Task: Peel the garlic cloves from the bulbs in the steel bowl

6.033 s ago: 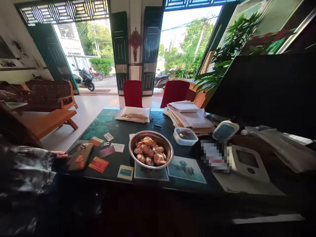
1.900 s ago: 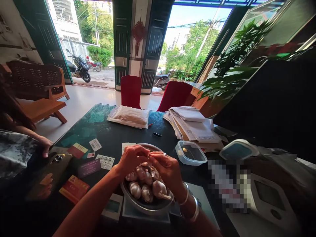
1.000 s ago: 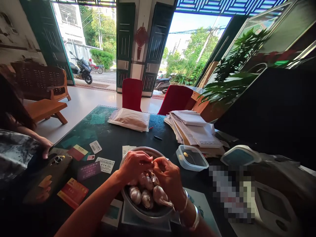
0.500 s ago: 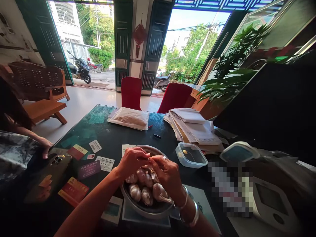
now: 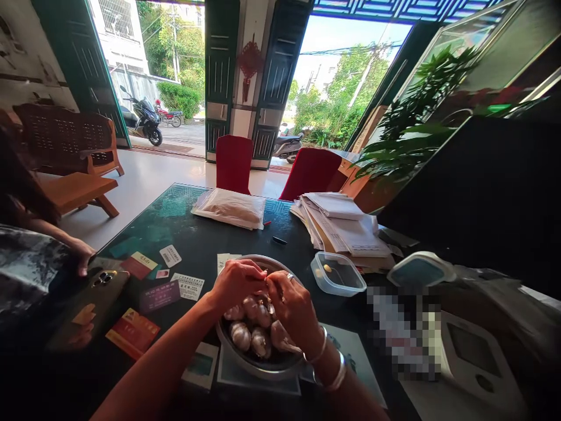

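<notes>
A round metal bowl point(image 5: 268, 372) holds several whole garlic bulbs point(image 5: 241, 336) with pale purplish skins. Over its far half, my left hand point(image 5: 240, 283) and my right hand point(image 5: 293, 307) meet fingertip to fingertip. Both are closed in a pinch on what seems to be a garlic clove, mostly hidden by the fingers. A ring and two bangles are on my right hand and wrist. To the right of the bowl stands a clear plastic box point(image 5: 344, 287) with a couple of peeled cloves point(image 5: 328, 268) inside.
Papers point(image 5: 346, 228) are piled behind the box, beside a stuffed plastic bag point(image 5: 232, 209) and a pen point(image 5: 279, 240). Cards point(image 5: 160, 297) and a phone point(image 5: 99, 298) lie to the left. Another person's hand point(image 5: 81, 254) rests at the table's left edge. A white device point(image 5: 477, 351) stands right.
My right hand has turned slightly, its fingers bunching closer to the left fingertips and covering more of a garlic bulb. The left hand keeps its pinch. The view has shifted slightly.
</notes>
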